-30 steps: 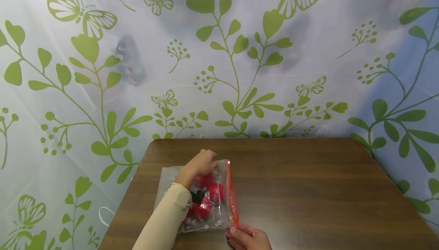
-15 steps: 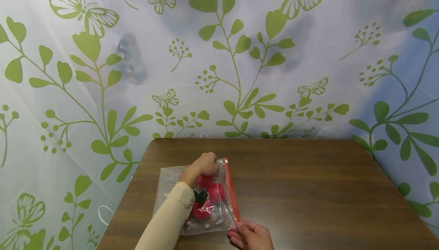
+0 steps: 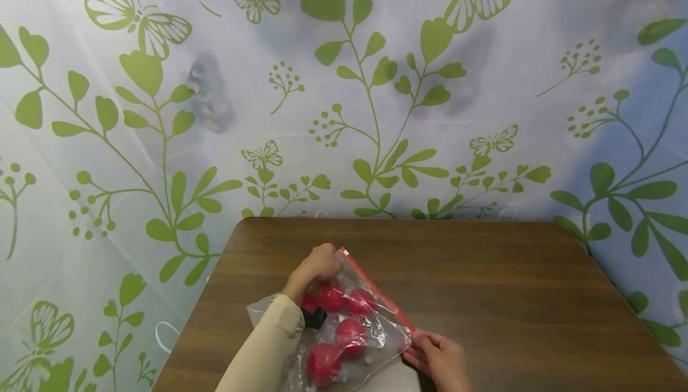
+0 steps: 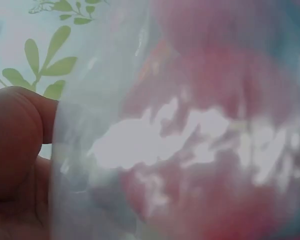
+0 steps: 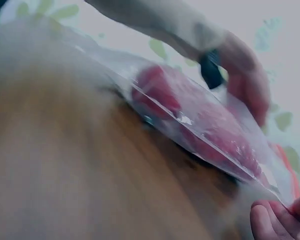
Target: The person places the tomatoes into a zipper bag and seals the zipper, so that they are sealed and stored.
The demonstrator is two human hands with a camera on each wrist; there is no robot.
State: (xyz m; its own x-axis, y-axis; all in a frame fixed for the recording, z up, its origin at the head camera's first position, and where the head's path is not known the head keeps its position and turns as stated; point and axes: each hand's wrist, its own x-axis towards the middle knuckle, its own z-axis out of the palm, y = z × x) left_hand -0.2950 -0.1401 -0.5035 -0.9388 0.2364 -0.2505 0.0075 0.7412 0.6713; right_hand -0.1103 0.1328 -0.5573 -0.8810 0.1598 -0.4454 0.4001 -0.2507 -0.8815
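A clear plastic zip bag (image 3: 387,332) with a red zip edge (image 3: 378,289) is held up at a slant between both hands. Several round red objects (image 3: 351,337) lie inside; their kind is unclear through the shiny plastic. My left hand (image 3: 321,262) grips the bag's far corner, beside the white end of the zip; its fingertips are hidden. At the near end of the zip, my right hand (image 3: 442,359) pinches the other corner between thumb and fingers. In the right wrist view the bag's lower edge (image 5: 190,131) hangs over the wood.
Beneath the bag is a brown wooden table (image 3: 484,284) with rounded far corners. Behind it hangs a pale curtain (image 3: 344,99) printed with green leaves and butterflies. A dark device (image 3: 314,318) is worn on the left wrist.
My right hand has moved right, swinging the zip edge from nearly upright to a diagonal. The bag has tilted, and the red objects inside have spread toward the near side.
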